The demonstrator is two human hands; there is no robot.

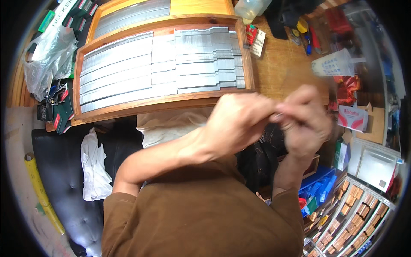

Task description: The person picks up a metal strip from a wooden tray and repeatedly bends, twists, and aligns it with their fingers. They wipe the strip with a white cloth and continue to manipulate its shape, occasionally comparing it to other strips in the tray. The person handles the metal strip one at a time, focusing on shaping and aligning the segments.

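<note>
My left hand (pixel 239 120) and right hand (pixel 306 118) meet just off the near right corner of the wooden tray (pixel 248 64), fingers curled in and fingertips drawn together. Both are a little blurred, so I cannot tell whether something small is pinched between them. My left hand is the nearer of the two to the tray; the right is farther out to its right.

In the tray, thin grey strips (pixel 115 64) lie side by side in overlapping rows, stepped along the right end. Beyond its far edge is a second tray (pixel 199 7), also partly filled with grey pieces, with bare yellowish wood showing. Left of the tray sit a clear plastic bag (pixel 51 60) and some keys (pixel 55 94). To its right, the table (pixel 278 64) shows bare wood, with a translucent cup (pixel 332 64) tipped over farther right. Nearer me than the tray, a white cloth (pixel 93 167) lies on a black padded seat (pixel 60 171).
</note>
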